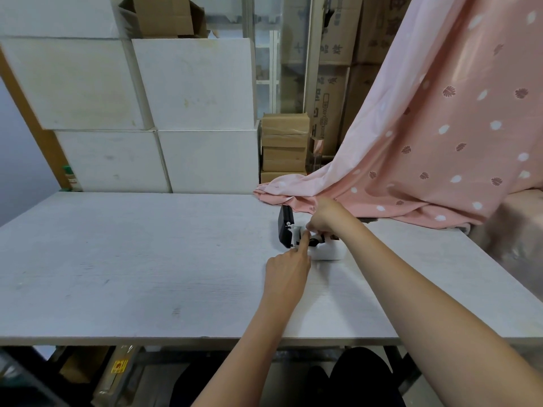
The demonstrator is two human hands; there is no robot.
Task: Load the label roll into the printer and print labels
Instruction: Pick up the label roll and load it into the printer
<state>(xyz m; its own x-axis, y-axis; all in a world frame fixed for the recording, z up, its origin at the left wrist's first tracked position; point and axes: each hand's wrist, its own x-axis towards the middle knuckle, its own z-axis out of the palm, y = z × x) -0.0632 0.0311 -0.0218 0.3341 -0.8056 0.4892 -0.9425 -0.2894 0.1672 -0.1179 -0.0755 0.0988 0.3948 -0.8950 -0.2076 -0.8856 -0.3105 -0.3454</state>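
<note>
A small white label printer (326, 252) sits on the white table (132, 259), right of centre, with its black lid (285, 229) swung open and standing upright on the left side. My right hand (324, 217) reaches down over the open compartment with fingers pinched together; what they pinch is hidden, and the label roll cannot be made out. My left hand (289, 267) is at the printer's front left corner with the index finger stretched out, touching the white body by the hinge.
A pink patterned cloth (426, 148) drapes onto the table's far right, just behind the printer. White boxes (191, 113) are stacked along the back edge, with brown cartons (284, 148) beside them. The table's front edge runs close to my body.
</note>
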